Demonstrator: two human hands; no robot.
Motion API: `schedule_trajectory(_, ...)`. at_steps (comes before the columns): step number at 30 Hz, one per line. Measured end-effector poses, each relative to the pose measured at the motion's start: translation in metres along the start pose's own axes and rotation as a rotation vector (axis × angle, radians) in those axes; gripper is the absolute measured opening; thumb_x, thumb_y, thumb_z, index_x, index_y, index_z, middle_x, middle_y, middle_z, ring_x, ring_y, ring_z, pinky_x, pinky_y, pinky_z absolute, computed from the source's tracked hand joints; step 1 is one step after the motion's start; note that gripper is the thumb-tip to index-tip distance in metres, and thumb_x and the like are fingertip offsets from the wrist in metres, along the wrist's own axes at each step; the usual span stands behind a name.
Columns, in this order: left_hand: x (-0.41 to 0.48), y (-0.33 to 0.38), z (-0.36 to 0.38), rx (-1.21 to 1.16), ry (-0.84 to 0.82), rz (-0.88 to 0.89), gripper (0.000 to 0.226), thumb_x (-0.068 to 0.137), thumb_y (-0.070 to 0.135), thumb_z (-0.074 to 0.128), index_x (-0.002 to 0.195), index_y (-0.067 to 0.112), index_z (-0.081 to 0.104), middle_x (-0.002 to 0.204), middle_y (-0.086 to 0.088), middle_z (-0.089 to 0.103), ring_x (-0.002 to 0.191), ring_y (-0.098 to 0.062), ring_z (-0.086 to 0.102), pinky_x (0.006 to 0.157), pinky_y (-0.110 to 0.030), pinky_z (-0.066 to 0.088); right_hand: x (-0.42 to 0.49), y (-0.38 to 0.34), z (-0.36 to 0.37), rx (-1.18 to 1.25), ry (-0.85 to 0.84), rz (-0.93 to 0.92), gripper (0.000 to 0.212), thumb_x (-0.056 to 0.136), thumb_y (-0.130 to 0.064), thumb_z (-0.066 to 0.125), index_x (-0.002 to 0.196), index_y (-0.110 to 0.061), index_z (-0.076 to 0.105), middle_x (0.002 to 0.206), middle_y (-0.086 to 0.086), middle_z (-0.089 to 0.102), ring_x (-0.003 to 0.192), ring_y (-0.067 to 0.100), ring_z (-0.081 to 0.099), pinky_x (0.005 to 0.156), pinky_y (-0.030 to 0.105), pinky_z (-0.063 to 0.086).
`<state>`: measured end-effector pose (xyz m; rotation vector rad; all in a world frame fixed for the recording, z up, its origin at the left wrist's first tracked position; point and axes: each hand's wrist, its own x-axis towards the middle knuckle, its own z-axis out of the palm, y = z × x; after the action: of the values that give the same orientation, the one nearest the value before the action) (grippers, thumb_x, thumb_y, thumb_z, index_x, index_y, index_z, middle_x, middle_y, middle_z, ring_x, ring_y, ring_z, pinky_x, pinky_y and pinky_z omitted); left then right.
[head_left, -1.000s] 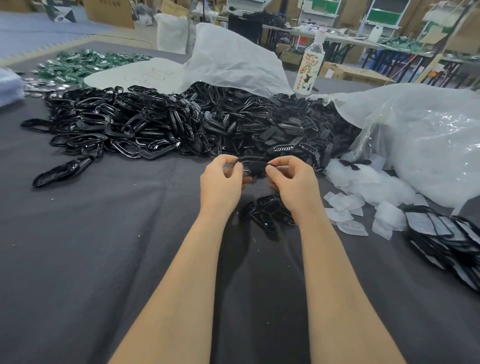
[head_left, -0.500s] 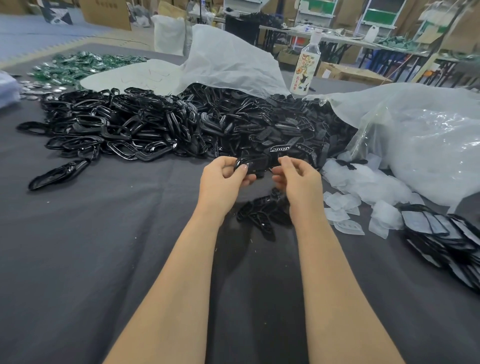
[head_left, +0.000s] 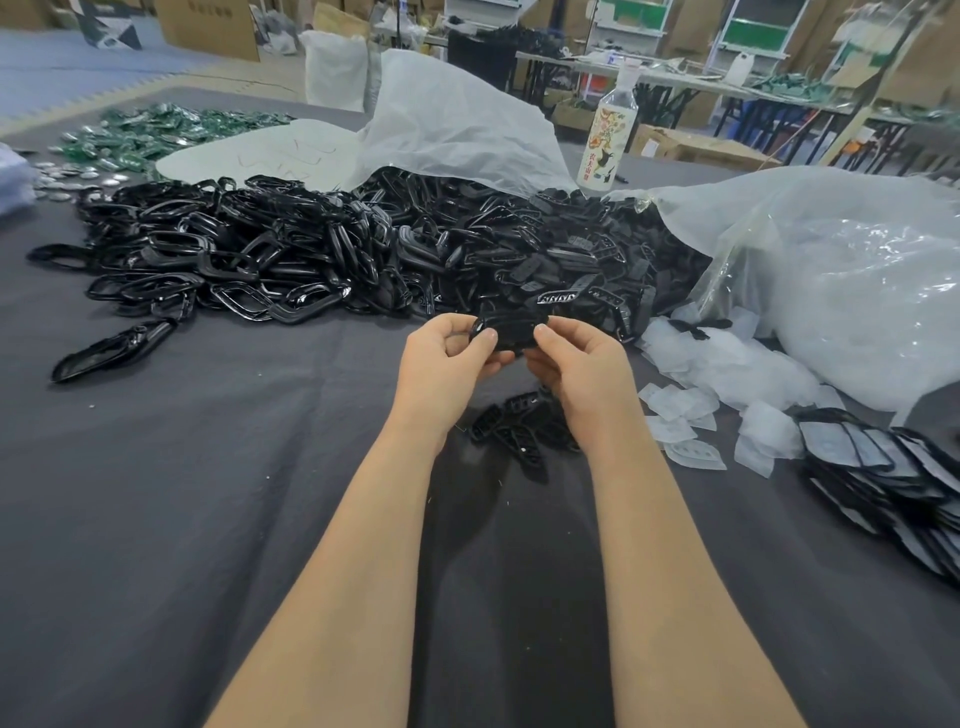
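Two bare forearms rise from the bottom edge to the centre of the frame, where the left hand (head_left: 447, 358) and the right hand (head_left: 582, 364) meet above the grey counter (head_left: 208, 493). Both pinch one black plastic shell (head_left: 511, 330), thumb on top and curled fingers beneath, each hand at one of its ends. The shell is held clear of the counter, just in front of the big heap. It looks light, stiff and glossy, so probably slippery. It is best held by the rims at its ends rather than the polished face, and not bent. Directly below the hands lies a small cluster of black inserts (head_left: 519, 431). Right of centre are clear film scraps (head_left: 680, 415) and a stack of wrapped pieces (head_left: 883, 467). Beyond, a heap of black frames (head_left: 285, 260) spans the middle, with a bottle (head_left: 608, 135) at upper centre-right.
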<state>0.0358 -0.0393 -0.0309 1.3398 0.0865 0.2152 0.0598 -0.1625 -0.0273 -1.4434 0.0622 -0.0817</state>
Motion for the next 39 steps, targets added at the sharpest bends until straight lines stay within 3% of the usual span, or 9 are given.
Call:
schedule_trajectory(5,0.001,-0.002,0.000,0.122,-0.008,0.030,0.015,0.095,0.004,0.056,0.089,0.018,0.058,0.079,0.001,0.072,0.069,-0.003,0.070,0.064,-0.014,0.053,-0.001,0.001,0.001,-0.144,0.007,-0.058,0.011,0.090,-0.006,0.062,0.086,-0.017,0.061,0.080,0.001,0.068,0.064,0.005,0.065,0.060,0.018,0.052)
schedule_trajectory(11,0.001,-0.008,-0.001,0.478,0.020,0.089,0.021,0.093,0.014,0.060,0.080,0.028,0.053,0.075,0.004,0.072,0.061,0.000,0.068,0.067,-0.022,0.056,-0.003,0.004,0.001,-0.501,0.071,-0.124,0.013,0.087,-0.012,0.065,0.080,-0.021,0.058,0.078,0.001,0.069,0.077,0.021,0.069,0.082,0.043,0.056)
schedule_trajectory(14,0.004,-0.010,-0.002,0.428,0.019,0.045,0.020,0.094,0.011,0.058,0.081,0.025,0.053,0.071,0.002,0.071,0.059,-0.003,0.069,0.064,-0.023,0.057,-0.003,0.004,-0.001,-0.563,0.080,-0.156,0.002,0.088,-0.020,0.065,0.089,-0.018,0.064,0.081,-0.003,0.068,0.083,0.016,0.067,0.085,0.032,0.053)
schedule_trajectory(17,0.005,-0.010,-0.004,0.297,0.036,0.000,0.019,0.095,0.006,0.056,0.083,0.020,0.054,0.071,-0.002,0.070,0.056,-0.005,0.067,0.057,-0.017,0.053,0.000,0.000,-0.016,-0.795,0.299,-0.258,0.024,0.093,-0.021,0.056,0.112,-0.010,0.066,0.105,0.004,0.067,0.106,0.021,0.058,0.093,0.024,0.040)
schedule_trajectory(22,0.006,-0.011,-0.007,0.223,0.107,-0.002,0.015,0.095,0.007,0.057,0.087,0.019,0.054,0.067,-0.001,0.068,0.053,-0.002,0.065,0.055,-0.013,0.050,0.006,-0.001,-0.042,-1.147,0.438,0.247,0.043,0.096,-0.026,0.046,0.137,-0.012,0.044,0.151,0.020,0.023,0.141,0.038,0.015,0.117,0.046,0.015)
schedule_trajectory(24,0.006,-0.011,-0.006,0.220,0.111,0.000,0.009,0.095,0.007,0.057,0.092,0.016,0.055,0.068,-0.002,0.068,0.052,-0.001,0.064,0.055,-0.014,0.050,0.005,-0.001,-0.042,-1.205,0.388,0.308,0.045,0.095,-0.028,0.046,0.137,-0.012,0.042,0.150,0.023,0.024,0.140,0.040,0.017,0.116,0.047,0.016)
schedule_trajectory(31,0.007,-0.011,-0.004,0.241,0.135,0.000,0.009,0.096,0.010,0.056,0.105,0.010,0.055,0.074,-0.002,0.069,0.053,0.001,0.063,0.057,-0.016,0.052,0.002,0.001,-0.029,-1.048,0.300,-0.064,0.040,0.091,-0.004,0.046,0.128,-0.015,0.055,0.131,0.013,0.053,0.121,0.032,0.045,0.099,0.037,0.036)
schedule_trajectory(34,0.007,-0.011,-0.004,0.236,0.148,-0.005,0.010,0.096,0.011,0.056,0.106,0.010,0.055,0.075,-0.003,0.069,0.053,0.000,0.062,0.058,-0.017,0.053,0.002,-0.001,-0.033,-1.140,0.387,0.021,0.038,0.092,-0.014,0.053,0.130,-0.015,0.054,0.138,0.014,0.045,0.128,0.033,0.037,0.104,0.034,0.027)
schedule_trajectory(39,0.007,-0.010,-0.004,0.238,0.140,-0.001,0.006,0.095,0.010,0.056,0.100,0.014,0.056,0.075,-0.002,0.069,0.054,0.000,0.063,0.056,-0.015,0.052,0.004,-0.001,-0.037,-1.159,0.324,0.077,0.035,0.092,-0.012,0.054,0.126,-0.013,0.057,0.132,0.013,0.053,0.124,0.032,0.046,0.097,0.040,0.041)
